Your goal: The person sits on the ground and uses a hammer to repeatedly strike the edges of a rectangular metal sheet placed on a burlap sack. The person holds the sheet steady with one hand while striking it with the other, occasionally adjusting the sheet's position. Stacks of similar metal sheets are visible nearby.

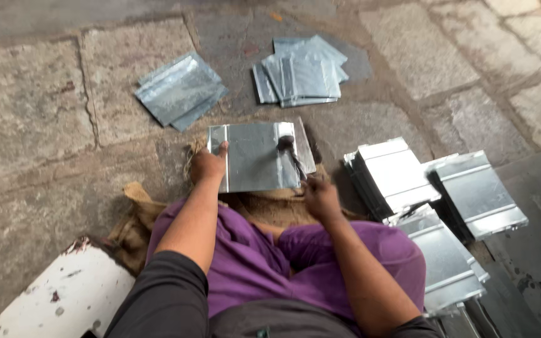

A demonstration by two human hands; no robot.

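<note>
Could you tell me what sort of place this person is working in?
Probably an informal sheet-metal workshop at ground level. The person sits on a stone-paved floor, left hand steadying a metal sheet, right hand holding a hammer; stacks of folded sheets lie around.

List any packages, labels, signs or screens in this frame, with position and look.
None in view: no package, label, sign or screen.
Only bare grey metal sheets lie about: one sheet under the left hand, with a dark tool gripped by the right hand.
Loose stacks sit on the stone floor.
</note>
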